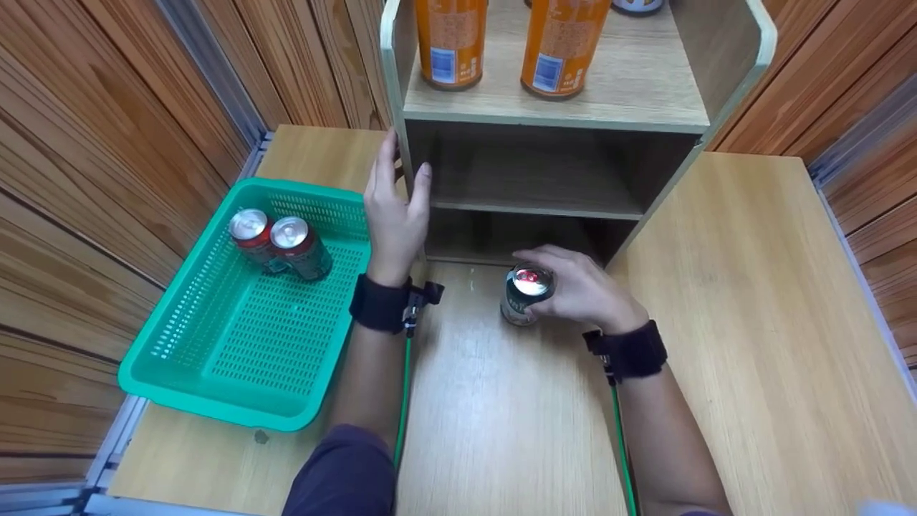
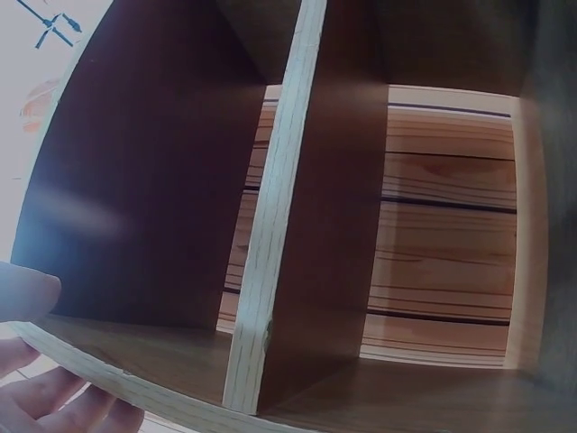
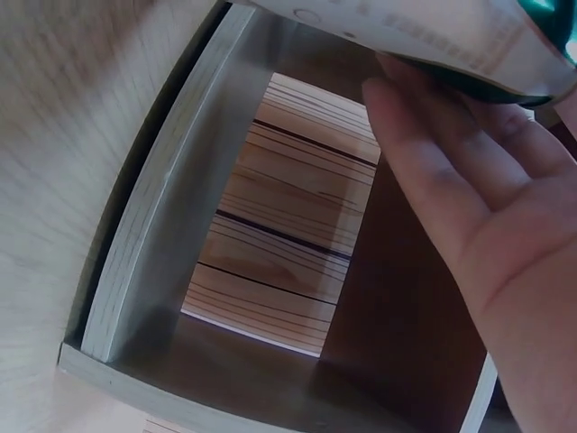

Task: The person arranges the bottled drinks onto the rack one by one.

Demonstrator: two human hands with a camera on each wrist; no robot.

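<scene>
Your right hand [image 1: 584, 290] held a drink can [image 1: 525, 294] upright, with your fingers curled round its side. The can stood on or just over the tabletop [image 1: 752, 301], right in front of the bottom opening of the wooden shelf unit [image 1: 551, 115]. From the right wrist view, the can's printed side lay against your fingers [image 3: 424, 153], and the dark inside of the shelf showed just beyond.

Your left hand [image 1: 394, 208] rested flat against the left side wall of the shelf unit. Its fingers were straight and held nothing; the thumb lay on the front edge.

Beside that hand sat a green basket [image 1: 215, 373] with two more cans [image 1: 279, 244] standing close together in its far corner. Two orange bottles [image 1: 501, 43] stood on the top shelf. The middle and bottom shelves looked bare, as far as the pictures showed.

It looked like you were in the middle of moving cans from the basket into the shelf unit, with this one on its way in. The next move called for you to keep the can straight up, slide it in under the shelf board without bumping the edge, and only then let go. Your left hand looked set to keep the shelf unit from sliding.
</scene>
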